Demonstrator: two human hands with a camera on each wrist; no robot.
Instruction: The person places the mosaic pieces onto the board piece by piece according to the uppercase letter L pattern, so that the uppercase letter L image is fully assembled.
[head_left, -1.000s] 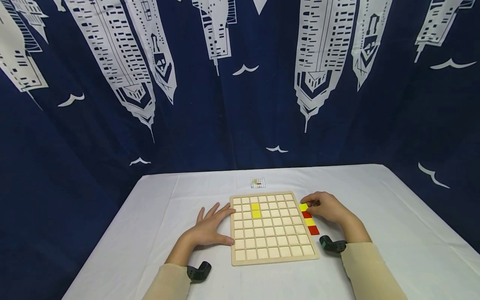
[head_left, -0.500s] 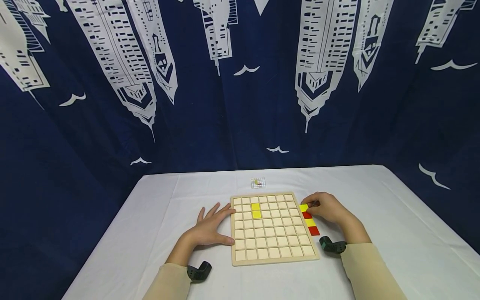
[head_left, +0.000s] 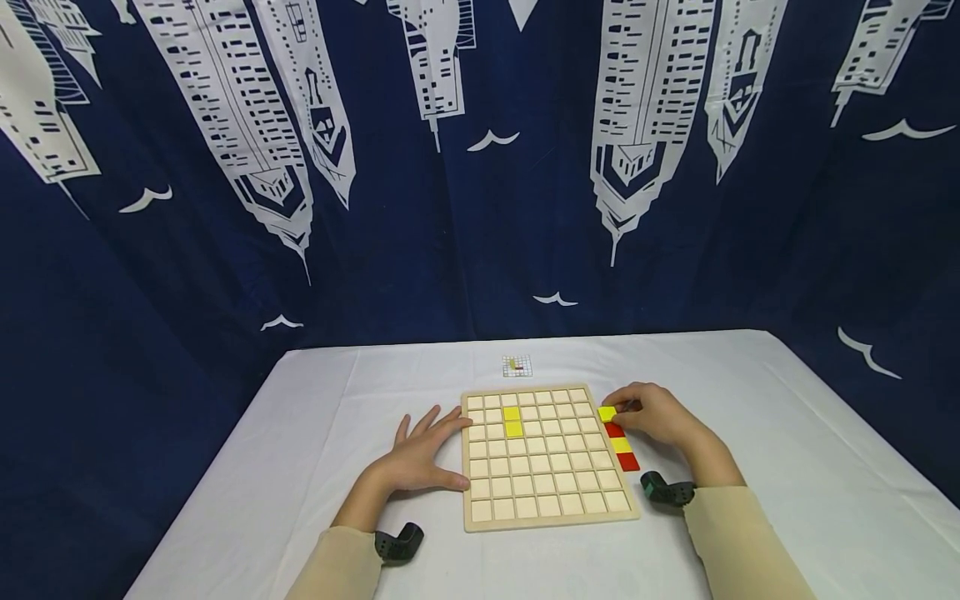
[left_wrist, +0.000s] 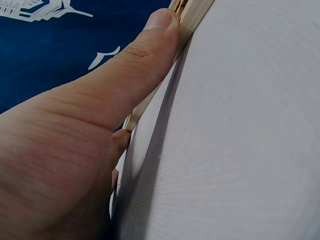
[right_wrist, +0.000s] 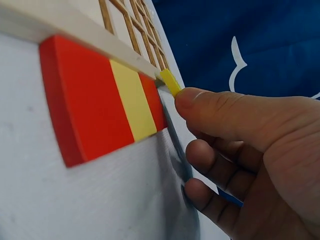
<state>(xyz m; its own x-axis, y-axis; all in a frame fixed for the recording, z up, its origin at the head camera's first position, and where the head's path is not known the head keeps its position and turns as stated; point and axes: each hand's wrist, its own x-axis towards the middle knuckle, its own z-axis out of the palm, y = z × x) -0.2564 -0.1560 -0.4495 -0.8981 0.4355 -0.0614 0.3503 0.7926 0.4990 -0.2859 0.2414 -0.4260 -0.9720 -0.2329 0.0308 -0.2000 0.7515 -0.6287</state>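
Observation:
A square wooden grid board [head_left: 547, 461] lies on the table, two yellow tiles [head_left: 513, 428] set one above the other in its upper left part. My left hand [head_left: 415, 461] has its fingers spread, with a fingertip and the thumb touching the board's left edge; the left wrist view shows the thumb [left_wrist: 145, 55] against that edge. Right of the board, my right hand [head_left: 656, 414] pinches a yellow tile [right_wrist: 170, 82] between thumb and fingers, tilted and raised off the row. Below it in that row lie a red, a yellow [right_wrist: 132, 102] and a red tile [right_wrist: 90, 105].
A small printed card [head_left: 517, 366] with a coloured grid pattern lies behind the board. White cloth [head_left: 360, 400] covers the table. A dark blue curtain [head_left: 450, 250] printed with white buildings and birds hangs behind it. Each wrist wears a black camera [head_left: 399, 543].
The yellow tile at the far end of the row has been lifted slightly by my right hand. My left hand and the board stay where they were.

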